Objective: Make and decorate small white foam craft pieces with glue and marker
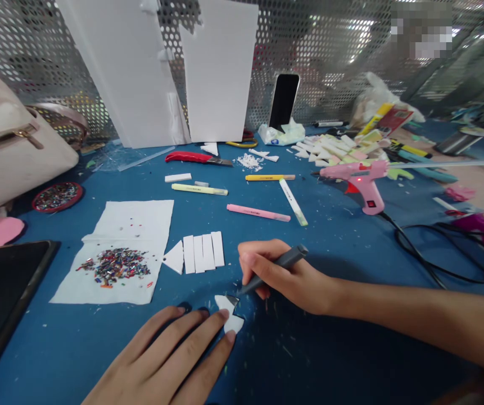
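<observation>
My right hand (284,275) grips a dark grey marker pen (290,257), its tip angled down to the left. Beside that tip lies a small white foam cutout (234,324) with a notched outline, one upper corner coloured dark grey. My left hand (170,357) is laid out flat, fingers stretched, with fingertips pressing the cutout against the blue table. Just beyond are several white foam strips (203,252) in a row, with a white triangle (174,257) at their left end. To the left, a white paper sheet (132,211) carries a heap of small multicoloured beads (119,264).
Highlighters, including a pink one (258,212), lie mid-table. A red utility knife (191,158) is behind them. At right sits a pink glue gun (363,180) with a trailing cord (419,264). A phone (5,304) and bag (9,129) occupy the left; foam boards (220,73) stand behind.
</observation>
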Demonstrator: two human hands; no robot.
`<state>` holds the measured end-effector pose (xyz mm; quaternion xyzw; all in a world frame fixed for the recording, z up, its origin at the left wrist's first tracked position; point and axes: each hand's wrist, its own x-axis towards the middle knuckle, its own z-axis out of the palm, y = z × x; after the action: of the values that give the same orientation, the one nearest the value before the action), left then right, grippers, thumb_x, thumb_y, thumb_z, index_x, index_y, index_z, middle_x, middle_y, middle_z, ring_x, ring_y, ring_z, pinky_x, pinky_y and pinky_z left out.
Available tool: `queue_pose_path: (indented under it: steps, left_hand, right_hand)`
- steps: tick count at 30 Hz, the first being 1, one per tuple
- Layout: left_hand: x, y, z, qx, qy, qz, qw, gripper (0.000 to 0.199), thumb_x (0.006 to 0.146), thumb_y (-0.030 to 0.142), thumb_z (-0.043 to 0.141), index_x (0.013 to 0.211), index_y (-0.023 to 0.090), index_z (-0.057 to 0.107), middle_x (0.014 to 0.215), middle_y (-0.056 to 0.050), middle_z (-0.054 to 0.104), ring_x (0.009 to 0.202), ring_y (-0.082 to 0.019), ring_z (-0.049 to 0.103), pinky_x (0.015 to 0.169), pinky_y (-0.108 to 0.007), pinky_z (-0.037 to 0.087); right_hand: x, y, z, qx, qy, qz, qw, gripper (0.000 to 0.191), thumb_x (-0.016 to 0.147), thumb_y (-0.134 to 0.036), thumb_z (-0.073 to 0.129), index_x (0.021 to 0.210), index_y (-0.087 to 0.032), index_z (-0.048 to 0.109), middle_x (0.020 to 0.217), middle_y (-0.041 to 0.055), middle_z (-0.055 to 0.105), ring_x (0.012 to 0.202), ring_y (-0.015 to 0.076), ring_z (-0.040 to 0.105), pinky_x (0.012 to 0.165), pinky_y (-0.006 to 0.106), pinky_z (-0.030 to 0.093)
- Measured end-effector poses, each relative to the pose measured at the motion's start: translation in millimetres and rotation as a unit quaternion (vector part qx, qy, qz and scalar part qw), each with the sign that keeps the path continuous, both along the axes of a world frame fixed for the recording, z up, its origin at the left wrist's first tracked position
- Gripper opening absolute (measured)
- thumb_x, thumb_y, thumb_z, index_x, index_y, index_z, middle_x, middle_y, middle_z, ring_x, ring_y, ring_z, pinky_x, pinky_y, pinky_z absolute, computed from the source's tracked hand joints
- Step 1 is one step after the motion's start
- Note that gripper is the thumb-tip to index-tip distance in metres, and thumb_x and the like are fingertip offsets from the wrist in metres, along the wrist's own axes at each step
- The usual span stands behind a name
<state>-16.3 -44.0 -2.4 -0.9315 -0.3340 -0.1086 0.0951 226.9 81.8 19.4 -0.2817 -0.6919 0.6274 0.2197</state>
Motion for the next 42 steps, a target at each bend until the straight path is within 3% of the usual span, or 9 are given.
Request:
queue_pose_path:
  steps: [14,30,42]
  left_hand:
    - [0.2,2.7,1.3,0.013,0.001,-0.006,1.000,0.039,0.106,0.036,0.042,0.142,0.024,0.054,0.146,-0.003,0.054,0.123,-0.021,0.054,0.121,-0.043,0.015]
    - [-0.3,0.4,1.1,0.001,0.004,-0.002,1.000,0.040,0.106,0.031,0.040,0.144,0.024,0.052,0.147,-0.003,0.052,0.125,-0.021,0.051,0.122,-0.044,0.009]
    - [2.2,-0.5,1.6,0.012,-0.012,0.009,1.000,0.038,0.109,0.032,0.035,0.139,0.027,0.056,0.144,0.000,0.055,0.123,-0.019,0.054,0.120,-0.040,0.020]
  right_hand:
    - [0.4,0.5,-1.5,0.004,-0.001,-0.002,1.000,0.050,0.100,-0.053,0.047,0.072,-0.014,0.057,0.067,-0.0010,0.049,0.053,0.0075,0.050,0.047,0.018,0.040]
    - [-0.2,0.7,0.1,0.012,0.003,-0.001,1.000,0.051,0.100,-0.053,0.046,0.071,-0.013,0.056,0.066,-0.0015,0.048,0.052,0.0070,0.049,0.047,0.018,0.038]
    - [0.2,1.3,0.2,0.012,0.003,0.014,1.000,0.048,0.100,-0.052,0.047,0.073,-0.014,0.057,0.066,-0.0016,0.049,0.054,0.0079,0.050,0.048,0.018,0.041]
